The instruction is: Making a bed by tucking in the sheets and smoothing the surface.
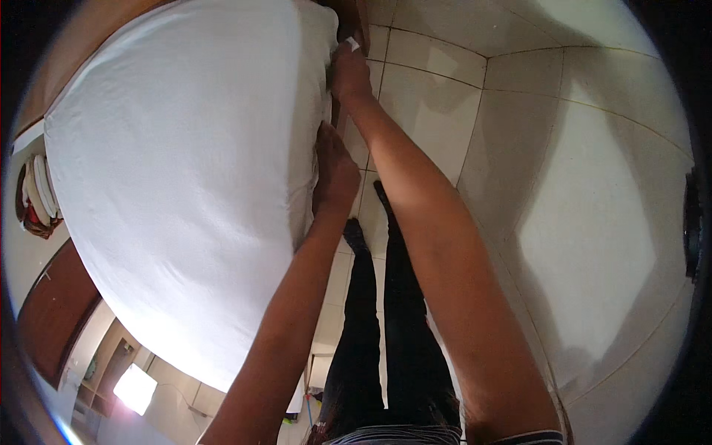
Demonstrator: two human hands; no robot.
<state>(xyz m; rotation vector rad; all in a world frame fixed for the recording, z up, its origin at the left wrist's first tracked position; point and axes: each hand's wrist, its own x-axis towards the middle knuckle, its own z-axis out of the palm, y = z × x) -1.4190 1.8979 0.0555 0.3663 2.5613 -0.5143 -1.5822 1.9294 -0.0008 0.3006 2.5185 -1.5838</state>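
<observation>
A white fitted sheet (183, 167) covers a mattress that fills the left half of the view. At the mattress's right side, my left hand (336, 172) is closed on the sheet's edge, its fingertips tucked against the side. Farther up the same side, near the corner, my right hand (350, 72) has its fingers curled at the edge; a small bit of white cloth (352, 44) shows by its knuckles. What the right fingers hold is hidden. The sheet lies mostly smooth on top, with small creases along the side by the left hand.
Pale floor tiles (428, 117) run beside the bed, meeting a tiled wall (589, 222) at the right. My legs stand close to the bed. At the far left are a stack of folded textiles (39, 194), a brown door (55, 311) and wooden shelves (97, 384).
</observation>
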